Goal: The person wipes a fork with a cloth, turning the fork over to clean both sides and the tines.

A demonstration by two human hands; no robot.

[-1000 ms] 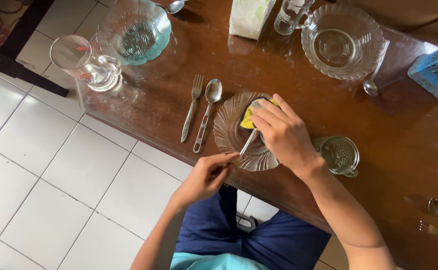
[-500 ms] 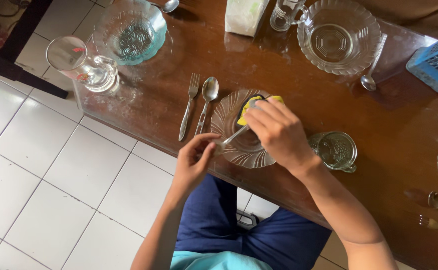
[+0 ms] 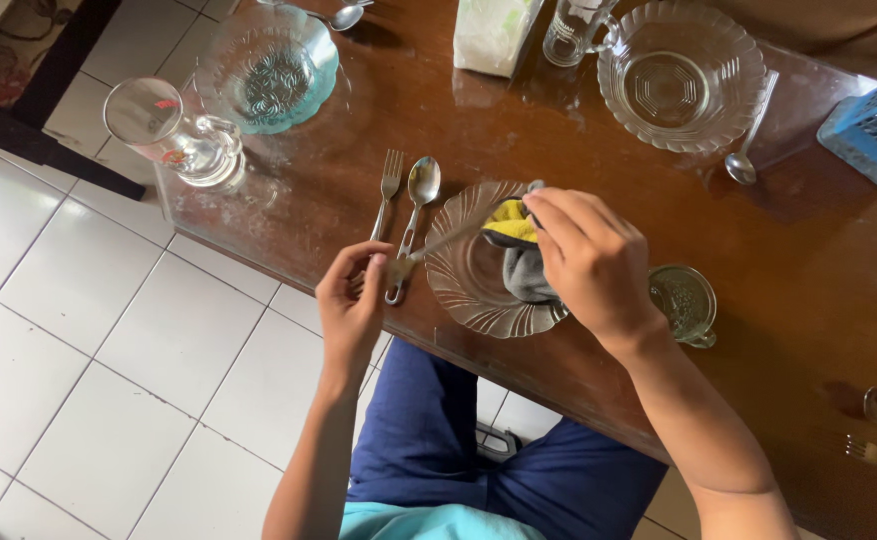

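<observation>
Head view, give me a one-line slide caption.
Left hand holds a utensil by its handle while right hand wipes its far end with a cloth over a glass plate.

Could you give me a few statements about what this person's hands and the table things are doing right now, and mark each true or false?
1. The right hand holds a yellow and grey cloth over the clear glass plate. True.
2. The left hand is empty. False: it grips the handle end of a metal utensil whose other end reaches the cloth.
3. A fork and a spoon lie side by side left of the plate. True.
4. The blue-green glass bowl is stacked on the plate. False: it stands apart, near the table's far corner.
</observation>
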